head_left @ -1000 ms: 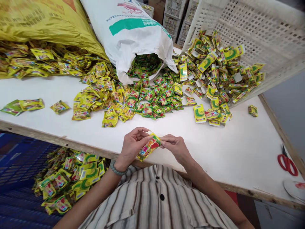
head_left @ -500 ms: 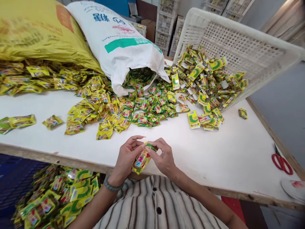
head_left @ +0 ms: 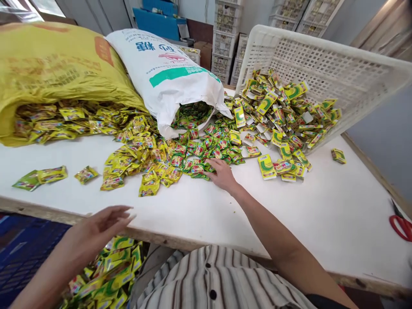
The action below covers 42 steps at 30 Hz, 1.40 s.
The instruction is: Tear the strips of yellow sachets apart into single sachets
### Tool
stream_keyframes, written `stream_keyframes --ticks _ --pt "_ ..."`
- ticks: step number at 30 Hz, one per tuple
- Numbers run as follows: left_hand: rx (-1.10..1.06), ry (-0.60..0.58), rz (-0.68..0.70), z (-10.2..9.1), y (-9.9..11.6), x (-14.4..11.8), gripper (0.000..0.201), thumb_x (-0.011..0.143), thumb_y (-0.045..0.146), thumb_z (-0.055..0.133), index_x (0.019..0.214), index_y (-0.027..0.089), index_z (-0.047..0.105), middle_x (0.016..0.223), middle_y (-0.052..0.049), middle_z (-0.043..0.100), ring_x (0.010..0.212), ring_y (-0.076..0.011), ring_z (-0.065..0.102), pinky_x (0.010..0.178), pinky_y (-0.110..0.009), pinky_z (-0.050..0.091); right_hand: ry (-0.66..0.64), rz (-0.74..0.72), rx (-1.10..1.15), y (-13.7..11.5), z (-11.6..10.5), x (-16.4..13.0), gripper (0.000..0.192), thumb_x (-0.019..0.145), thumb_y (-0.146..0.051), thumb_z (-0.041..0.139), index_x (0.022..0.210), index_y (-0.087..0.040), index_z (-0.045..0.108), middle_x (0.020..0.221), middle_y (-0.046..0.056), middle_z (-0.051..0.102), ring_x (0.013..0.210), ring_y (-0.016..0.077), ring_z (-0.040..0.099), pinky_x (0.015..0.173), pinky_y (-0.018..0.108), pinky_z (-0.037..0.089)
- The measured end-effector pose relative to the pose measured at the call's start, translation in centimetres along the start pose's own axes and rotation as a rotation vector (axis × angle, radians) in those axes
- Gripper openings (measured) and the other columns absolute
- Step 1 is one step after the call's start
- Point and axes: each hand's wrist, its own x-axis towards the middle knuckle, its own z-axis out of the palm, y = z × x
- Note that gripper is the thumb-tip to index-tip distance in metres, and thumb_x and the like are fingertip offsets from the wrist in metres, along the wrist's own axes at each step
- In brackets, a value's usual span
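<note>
My left hand (head_left: 107,221) hangs over the table's front edge, above a blue crate (head_left: 28,244) filled with yellow-green packs (head_left: 109,274). Its fingers are stretched out and hold nothing. Out over the table, my right hand (head_left: 222,175) is at the near edge of a heap of small green sachets (head_left: 196,150). Thumb and fingers are apart, with the fingertips at the sachets. Left of these lies a heap of yellow sachets (head_left: 128,159), touching the green ones. Small yellow-green cartons (head_left: 267,166) lie to the right of my right hand.
A white sack (head_left: 167,64) and a yellow sack (head_left: 64,60) lie open behind the heaps. At the right a tilted white basket (head_left: 322,56) spills cartons. Red-handled scissors (head_left: 401,226) lie by the right edge. Two joined packets (head_left: 41,177) are at the left.
The yellow-green pack that both hands held is out of them. My left hand has moved left and down over the crate; my right hand has reached forward to the green sachets. The view has shifted.
</note>
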Motion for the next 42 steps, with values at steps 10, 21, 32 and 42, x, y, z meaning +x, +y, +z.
stream_keyframes --ticks 10,21,32,42 --pt "0.609 0.202 -0.002 7.7 3.3 8.2 0.048 0.076 0.035 0.064 0.119 0.014 0.057 0.097 -0.019 0.067 0.092 -0.0379 0.062 0.071 -0.038 0.044 0.157 0.108 0.158 1.0 -0.5 -2.8 0.024 0.086 -0.022 0.056 0.104 -0.025 0.073 0.107 0.007 0.064 0.095 0.0192 0.062 0.083 0.032 0.049" --pt "-0.073 -0.103 -0.016 14.4 6.0 2.9 0.064 0.067 0.044 0.071 0.121 0.017 0.053 0.057 0.006 0.054 0.056 -0.0164 0.052 0.057 -0.026 0.035 0.099 0.589 0.811 -0.2 -3.9 -7.4 0.038 0.07 -0.055 0.067 0.067 -0.02 0.053 0.056 -0.005 0.051 0.045 0.0095 0.05 0.044 0.023 0.032" --pt "-0.701 -0.365 -0.162 17.4 7.9 1.2 0.071 0.053 0.032 0.085 0.115 0.011 0.057 0.059 0.007 0.055 0.06 -0.0107 0.054 0.065 -0.024 0.043 0.084 0.597 0.497 0.8 -3.8 -11.6 0.033 0.067 -0.053 0.069 0.066 -0.021 0.058 0.054 -0.002 0.056 0.053 0.0139 0.05 0.053 0.027 0.038" --pt "-0.781 -0.611 -0.116 17.5 8.7 0.5 0.076 0.062 0.027 0.08 0.131 0.017 0.049 0.091 -0.004 0.07 0.082 -0.0194 0.065 0.078 -0.031 0.049 0.04 0.557 0.941 -1.8 -3.2 -10.7 0.032 0.069 -0.047 0.071 0.075 -0.018 0.059 0.065 -0.001 0.06 0.059 0.0122 0.054 0.06 0.026 0.044"
